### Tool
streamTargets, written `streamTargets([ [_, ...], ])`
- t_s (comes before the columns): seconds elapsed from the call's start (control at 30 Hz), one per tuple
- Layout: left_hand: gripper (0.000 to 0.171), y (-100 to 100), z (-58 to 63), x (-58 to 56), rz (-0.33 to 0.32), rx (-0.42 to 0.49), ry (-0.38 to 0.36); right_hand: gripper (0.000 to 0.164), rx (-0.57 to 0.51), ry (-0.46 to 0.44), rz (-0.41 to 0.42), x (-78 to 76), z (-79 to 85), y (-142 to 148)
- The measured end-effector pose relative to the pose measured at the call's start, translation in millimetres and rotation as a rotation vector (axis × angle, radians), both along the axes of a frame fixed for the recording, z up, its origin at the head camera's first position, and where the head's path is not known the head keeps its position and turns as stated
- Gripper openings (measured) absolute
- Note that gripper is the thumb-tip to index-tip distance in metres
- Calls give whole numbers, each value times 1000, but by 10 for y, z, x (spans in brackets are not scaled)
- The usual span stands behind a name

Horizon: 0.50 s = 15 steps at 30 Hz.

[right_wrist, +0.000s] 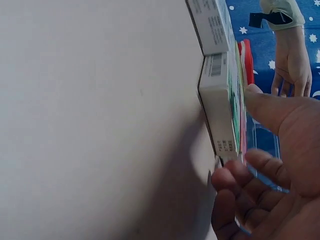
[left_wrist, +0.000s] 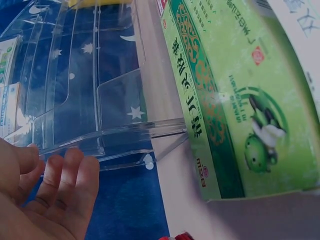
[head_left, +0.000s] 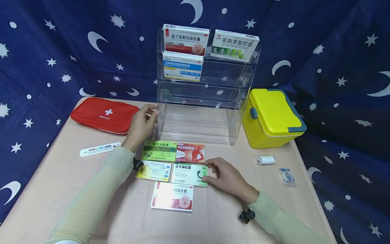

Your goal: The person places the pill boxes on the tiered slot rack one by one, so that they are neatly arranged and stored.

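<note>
My left hand (head_left: pixel 141 125) is at the left side of a clear tiered rack (head_left: pixel 195 137), its fingertips at the side panel. The left wrist view shows the fingers (left_wrist: pixel 70 180) loosely bent beside the rack's edge. My right hand (head_left: pixel 228 178) hovers at the right end of a white and green medicine box (head_left: pixel 186 176), thumb and fingers apart around its corner; whether they touch it I cannot tell. Around it lie a green box (head_left: pixel 159 150), a red box (head_left: pixel 192 153), a yellow and white box (head_left: pixel 155 170) and a white and red box (head_left: pixel 172 198).
The rack's upper tiers hold a white and red box (head_left: pixel 186 39), a white and green box (head_left: pixel 234 45) and a blue and white box (head_left: pixel 182 66). A red first-aid pouch (head_left: pixel 105 115), a thermometer (head_left: pixel 100 149), a yellow case (head_left: pixel 271 115), a bandage roll (head_left: pixel 265 160) and a small packet (head_left: pixel 287 177) lie around.
</note>
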<state>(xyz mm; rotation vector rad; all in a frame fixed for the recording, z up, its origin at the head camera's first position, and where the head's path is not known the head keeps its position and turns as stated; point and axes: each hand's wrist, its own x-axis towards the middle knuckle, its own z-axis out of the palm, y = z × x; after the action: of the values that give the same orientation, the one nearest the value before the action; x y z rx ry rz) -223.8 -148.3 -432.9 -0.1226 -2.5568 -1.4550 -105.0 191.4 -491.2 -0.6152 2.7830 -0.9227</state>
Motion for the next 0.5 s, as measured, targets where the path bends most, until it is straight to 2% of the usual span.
streamTargets([
  [0.27, 33, 0, -9, 0, 3, -2, -5, 61, 24, 4, -34, 69, -64, -22],
  [0.5, 33, 4, 5, 7, 5, -4, -7, 52, -57, 48, -69, 74, -69, -20],
])
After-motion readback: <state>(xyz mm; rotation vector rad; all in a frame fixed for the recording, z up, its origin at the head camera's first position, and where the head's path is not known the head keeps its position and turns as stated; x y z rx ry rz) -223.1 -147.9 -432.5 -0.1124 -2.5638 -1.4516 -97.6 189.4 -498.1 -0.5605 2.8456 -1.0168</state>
